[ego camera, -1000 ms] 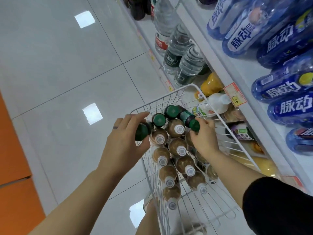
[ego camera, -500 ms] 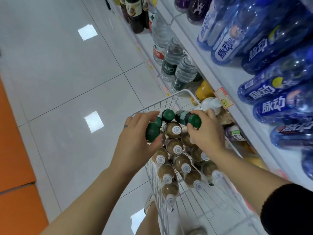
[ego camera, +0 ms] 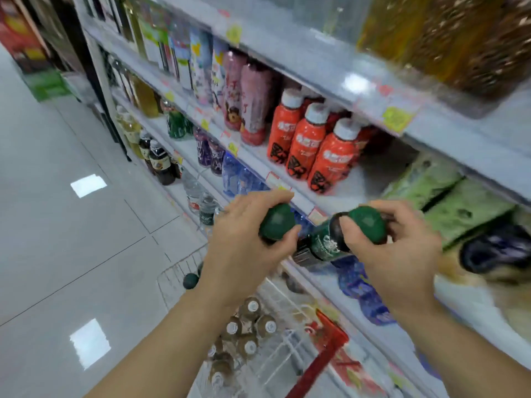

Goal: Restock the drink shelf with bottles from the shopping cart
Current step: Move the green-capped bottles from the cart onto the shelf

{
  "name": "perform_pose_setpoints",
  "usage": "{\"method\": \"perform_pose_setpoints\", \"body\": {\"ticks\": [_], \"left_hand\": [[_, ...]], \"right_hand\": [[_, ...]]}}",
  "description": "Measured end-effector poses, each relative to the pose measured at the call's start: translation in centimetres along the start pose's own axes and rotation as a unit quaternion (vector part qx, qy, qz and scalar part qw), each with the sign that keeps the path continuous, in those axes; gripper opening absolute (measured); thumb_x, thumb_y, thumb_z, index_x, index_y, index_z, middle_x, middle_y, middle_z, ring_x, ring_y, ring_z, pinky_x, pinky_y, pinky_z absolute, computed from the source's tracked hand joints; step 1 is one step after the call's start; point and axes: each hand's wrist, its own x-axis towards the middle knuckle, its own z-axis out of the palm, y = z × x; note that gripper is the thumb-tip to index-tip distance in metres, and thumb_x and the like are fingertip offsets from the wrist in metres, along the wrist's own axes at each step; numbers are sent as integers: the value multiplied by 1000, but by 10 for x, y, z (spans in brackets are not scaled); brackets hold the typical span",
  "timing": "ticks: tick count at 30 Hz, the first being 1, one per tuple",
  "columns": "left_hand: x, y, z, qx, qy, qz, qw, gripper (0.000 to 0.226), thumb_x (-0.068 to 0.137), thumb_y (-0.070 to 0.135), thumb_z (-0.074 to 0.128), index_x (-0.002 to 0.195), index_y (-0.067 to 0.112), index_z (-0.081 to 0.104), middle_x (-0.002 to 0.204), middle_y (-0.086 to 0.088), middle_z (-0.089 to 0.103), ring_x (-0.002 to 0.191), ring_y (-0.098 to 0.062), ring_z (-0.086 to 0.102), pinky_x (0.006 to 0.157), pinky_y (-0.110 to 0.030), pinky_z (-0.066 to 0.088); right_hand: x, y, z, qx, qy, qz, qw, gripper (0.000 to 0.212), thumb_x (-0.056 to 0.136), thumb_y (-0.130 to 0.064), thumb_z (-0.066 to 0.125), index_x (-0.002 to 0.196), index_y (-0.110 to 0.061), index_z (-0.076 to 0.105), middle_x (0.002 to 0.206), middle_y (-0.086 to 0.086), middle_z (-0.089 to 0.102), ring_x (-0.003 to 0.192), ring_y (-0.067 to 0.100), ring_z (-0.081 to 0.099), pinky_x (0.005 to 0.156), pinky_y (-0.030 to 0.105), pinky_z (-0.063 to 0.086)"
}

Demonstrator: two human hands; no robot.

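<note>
- 2 green-capped bottles in hand, one per hand, both held up in front of the drink shelf (ego camera: 290,170), above the cart.
- L hand (ego camera: 244,239): fingers curled tight round the left bottle (ego camera: 277,222) at the cap end; only the dark green cap shows, body hidden behind the palm.
- R hand (ego camera: 396,254): thumb and fingers clamped on the cap end of the right bottle (ego camera: 321,242); this one lies roughly horizontal, dark body w/ green label pointing left toward the L hand. Bottle base sits just beside the L thumb; can't tell if touching.
- Shopping cart (ego camera: 178,280): white wire basket, low centre of frame, under the forearms. Red handle bar (ego camera: 321,360) at its right side.
- Brown bottles (ego camera: 247,326) w/ white caps remain in the cart, clustered, caps facing the cam. One more green cap (ego camera: 190,280) shows at the far edge of the basket.
- Shelf level behind the hands: red bottles (ego camera: 310,145) w/ white caps, 3 in a front row, upright. Bare white shelf space just right of them.
- Left of the red ones: pink bottles (ego camera: 253,101), upright.
- Level below: blue bottles (ego camera: 238,176), partly hidden by the hands.
- Green packs (ego camera: 448,202) at far right, motion-blurred; contents unreadable.
- Floor (ego camera: 71,225): pale glossy tile w/ light reflections.
</note>
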Motion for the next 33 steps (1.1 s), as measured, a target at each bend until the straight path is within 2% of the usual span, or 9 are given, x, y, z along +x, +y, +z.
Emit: {"method": "perform_pose_setpoints", "body": {"ticks": [2, 4, 8, 11, 16, 20, 24, 29, 33], "left_hand": [[13, 46, 4, -32, 36, 48, 998, 33, 79, 27, 62, 111, 23, 58, 98, 23, 52, 94, -10, 57, 82, -24, 48], [26, 90, 9, -62, 61, 92, 992, 31, 80, 23, 62, 111, 22, 60, 98, 25, 51, 94, -11, 57, 85, -24, 47], [45, 173, 24, -103, 77, 183, 975, 27, 83, 22, 60, 110, 24, 57, 101, 22, 51, 93, -17, 59, 82, -30, 50], [52, 226, 43, -140, 80, 238, 958, 24, 84, 21, 59, 107, 21, 57, 101, 16, 58, 91, -20, 59, 80, -33, 49], [56, 304, 81, -205, 96, 359, 905, 16, 84, 12, 61, 99, 15, 57, 104, 9, 62, 98, -8, 58, 85, -28, 47], [66, 348, 116, -228, 116, 434, 864, 13, 84, 8, 63, 95, 13, 57, 105, 3, 62, 89, -18, 59, 86, -23, 42], [81, 367, 155, -229, 113, 460, 850, 11, 86, 10, 62, 94, 15, 57, 104, 1, 65, 76, -27, 60, 88, -14, 34], [96, 370, 188, -236, 114, 451, 853, 8, 85, 12, 61, 92, 17, 59, 98, -1, 70, 80, -17, 54, 83, -13, 38], [104, 370, 205, -238, 76, 427, 869, 10, 81, 13, 61, 85, 7, 68, 96, -2, 70, 89, -7, 54, 83, -20, 42]], "right_hand": [[10, -23, -47, 4, 41, -9, 999, 17, 66, -44, 65, 77, -38, 55, 71, -13, 59, 67, 7, 57, 65, 16, 47], [18, -42, -95, -26, 75, -44, 996, 17, 66, -42, 64, 78, -32, 58, 71, -18, 57, 68, 2, 54, 67, 8, 42], [21, -72, -183, -45, 149, -119, 981, 21, 69, -35, 65, 84, -21, 63, 70, -8, 55, 67, 3, 50, 62, 15, 41], [12, -83, -242, -90, 212, -162, 960, 28, 72, -31, 65, 83, -5, 68, 69, 2, 55, 65, 13, 48, 61, 18, 41], [-4, -90, -330, -179, 303, -216, 911, 31, 76, -26, 64, 83, 4, 68, 72, 3, 54, 66, 12, 47, 71, 6, 38], [-6, -83, -383, -246, 348, -220, 877, 32, 76, -24, 66, 83, 7, 68, 67, 13, 58, 66, 10, 46, 74, 2, 36], [1, -65, -407, -294, 359, -215, 859, 33, 77, -26, 66, 82, 7, 69, 67, 15, 60, 67, 9, 47, 77, 1, 37], [16, -43, -413, -331, 340, -214, 854, 33, 76, -26, 66, 83, 5, 69, 70, 14, 62, 70, 9, 49, 77, 3, 39], [31, -37, -413, -325, 294, -190, 879, 35, 76, -30, 66, 86, 4, 69, 70, 11, 61, 69, 6, 49, 74, 0, 36]]}}
